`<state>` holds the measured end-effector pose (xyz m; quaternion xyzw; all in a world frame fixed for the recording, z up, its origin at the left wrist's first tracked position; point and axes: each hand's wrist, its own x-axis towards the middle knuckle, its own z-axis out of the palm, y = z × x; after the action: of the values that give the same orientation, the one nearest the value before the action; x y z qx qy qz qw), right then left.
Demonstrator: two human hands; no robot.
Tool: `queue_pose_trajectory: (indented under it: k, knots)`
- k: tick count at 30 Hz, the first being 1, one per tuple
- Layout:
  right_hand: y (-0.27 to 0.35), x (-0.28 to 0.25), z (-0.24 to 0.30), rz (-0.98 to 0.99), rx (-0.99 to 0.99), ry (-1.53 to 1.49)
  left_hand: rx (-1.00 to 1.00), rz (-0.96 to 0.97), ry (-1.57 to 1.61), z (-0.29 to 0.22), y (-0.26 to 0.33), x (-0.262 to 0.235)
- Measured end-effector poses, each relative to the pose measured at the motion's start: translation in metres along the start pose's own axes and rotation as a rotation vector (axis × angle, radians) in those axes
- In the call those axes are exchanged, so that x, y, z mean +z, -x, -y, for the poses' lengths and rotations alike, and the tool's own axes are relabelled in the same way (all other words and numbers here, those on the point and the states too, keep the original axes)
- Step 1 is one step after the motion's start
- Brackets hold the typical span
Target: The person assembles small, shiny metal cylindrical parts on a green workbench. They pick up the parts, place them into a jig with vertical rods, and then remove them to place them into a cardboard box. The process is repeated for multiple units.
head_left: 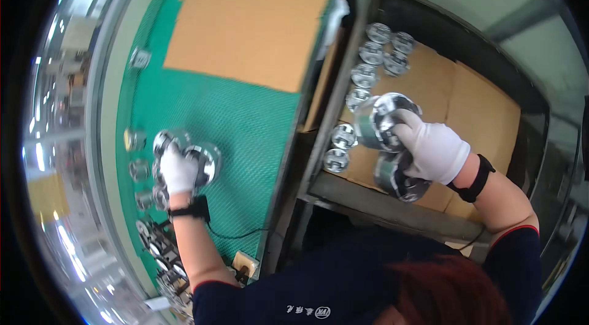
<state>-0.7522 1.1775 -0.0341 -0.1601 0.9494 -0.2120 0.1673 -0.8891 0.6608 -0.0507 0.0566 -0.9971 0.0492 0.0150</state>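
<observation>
Over the cardboard-lined crate [485, 110] at right, the right hand [432, 150] grips two metal pistons [383, 121], crowns facing left. The left hand [178, 170], well apart on the green mat [239, 116], clasps two more pistons [205, 162].

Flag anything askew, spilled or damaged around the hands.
Nothing stands out. The right hand grips two metal pistons over the cardboard-lined crate; the left hand rests on pistons on the green mat. Damage is too blurred to judge.
</observation>
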Motion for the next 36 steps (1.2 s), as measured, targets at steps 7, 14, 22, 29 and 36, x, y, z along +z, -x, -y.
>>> queue_pose_trajectory:
  k: [7,14,22,29,36]
  knots:
    - [0.188,0.091,-0.203,0.104,0.558,0.073,0.378,0.018,0.333,-0.200,0.081,-0.060]
    - [0.269,0.162,-0.311,0.027,0.873,-0.127,1.078,0.470,0.596,-0.496,0.102,-0.019]
    - [0.203,0.183,-0.377,-0.133,0.955,-0.396,1.400,0.581,-0.166,-0.707,0.089,0.146]
    - [0.073,0.182,-0.458,-0.282,0.864,-0.427,1.350,0.395,-0.289,-0.779,0.043,0.297]
    - [-0.032,0.214,-0.519,-0.251,0.938,-0.473,1.362,0.307,-0.198,-0.795,0.014,0.348]
